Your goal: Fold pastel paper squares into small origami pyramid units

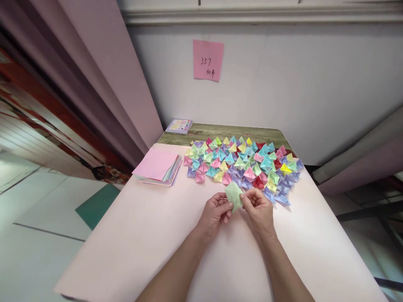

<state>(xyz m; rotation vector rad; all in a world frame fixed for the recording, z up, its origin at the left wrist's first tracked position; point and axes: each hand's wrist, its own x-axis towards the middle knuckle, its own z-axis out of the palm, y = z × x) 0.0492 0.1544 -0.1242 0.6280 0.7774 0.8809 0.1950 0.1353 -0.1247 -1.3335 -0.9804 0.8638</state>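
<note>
A pale green folded origami paper (234,196) is held up between both hands, a little above the table. My left hand (216,212) pinches its lower left edge between thumb and fingers. On the other side, my right hand (258,209) grips the right edge with thumb and forefinger. Just beyond the hands lies a spread of folded paper pieces (245,161) in blue, purple, pink, green, yellow and red. The undersides of the fingers behind the green paper are partly hidden.
To the left sits a stack of square coloured paper (157,165), pink on top. Small printed packs (179,126) lie at the table's far left corner. A pink note (208,61) hangs on the wall. One green sheet (97,205) is on the floor, left of the table (126,247).
</note>
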